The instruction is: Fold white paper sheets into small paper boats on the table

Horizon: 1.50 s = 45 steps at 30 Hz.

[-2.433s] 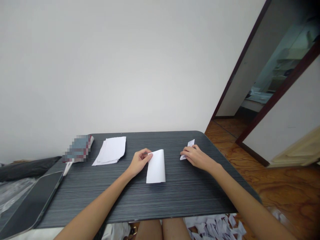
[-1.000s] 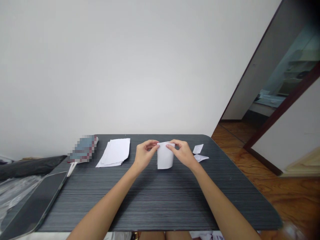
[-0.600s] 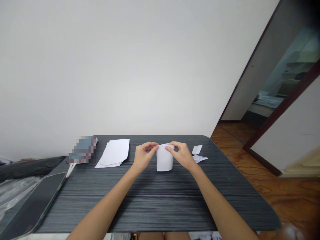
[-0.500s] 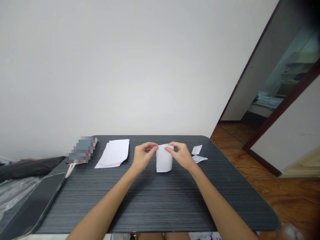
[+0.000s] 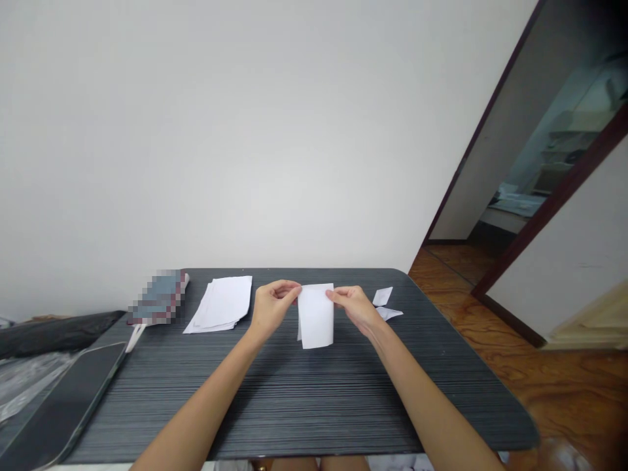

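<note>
A folded white sheet of paper (image 5: 316, 318) is held above the dark striped table (image 5: 294, 399), near its far middle. My left hand (image 5: 271, 309) pinches the sheet's top left corner. My right hand (image 5: 354, 307) pinches its top right corner. The sheet hangs flat between both hands, its lower edge close to the tabletop.
A stack of white sheets (image 5: 220, 304) lies left of my hands. Two small folded paper pieces (image 5: 385, 304) lie to the right. A pixelated object (image 5: 157, 297) and a dark tablet (image 5: 63, 405) sit at the left. An open doorway (image 5: 534, 176) and wooden floor are on the right.
My right hand left the small paper piece and joined my left hand on the sheet. Both hands lifted the sheet off the table and spread its top corners apart.
</note>
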Each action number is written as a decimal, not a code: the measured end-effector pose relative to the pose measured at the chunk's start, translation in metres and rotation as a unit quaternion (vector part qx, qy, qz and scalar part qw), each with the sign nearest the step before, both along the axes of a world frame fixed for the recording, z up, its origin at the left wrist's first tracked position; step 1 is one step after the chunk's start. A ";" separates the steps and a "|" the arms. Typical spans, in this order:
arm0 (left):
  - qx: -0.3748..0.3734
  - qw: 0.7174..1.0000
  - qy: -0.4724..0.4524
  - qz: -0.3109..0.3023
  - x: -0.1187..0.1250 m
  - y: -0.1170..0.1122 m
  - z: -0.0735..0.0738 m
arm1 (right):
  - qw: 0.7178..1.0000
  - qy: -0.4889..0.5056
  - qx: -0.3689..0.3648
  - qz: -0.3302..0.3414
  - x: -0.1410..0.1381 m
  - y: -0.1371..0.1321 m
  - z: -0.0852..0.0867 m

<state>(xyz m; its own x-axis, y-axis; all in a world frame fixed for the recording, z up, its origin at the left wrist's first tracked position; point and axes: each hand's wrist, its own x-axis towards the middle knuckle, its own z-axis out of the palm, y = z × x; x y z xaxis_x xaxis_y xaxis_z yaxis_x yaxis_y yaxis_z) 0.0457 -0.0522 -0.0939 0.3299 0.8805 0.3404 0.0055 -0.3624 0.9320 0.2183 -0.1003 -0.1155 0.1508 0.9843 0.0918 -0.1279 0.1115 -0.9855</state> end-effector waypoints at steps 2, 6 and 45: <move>-0.006 1.000 -0.006 -0.001 -0.001 0.002 -0.001 | 1.000 -0.005 0.000 -0.018 -0.002 -0.001 -0.001; -0.024 0.999 -0.030 0.013 -0.005 0.008 -0.001 | 1.000 -0.009 -0.015 0.016 -0.005 -0.002 -0.002; 0.275 0.934 0.224 0.052 -0.032 0.024 0.009 | 0.926 -0.348 0.096 -0.109 0.013 -0.014 0.011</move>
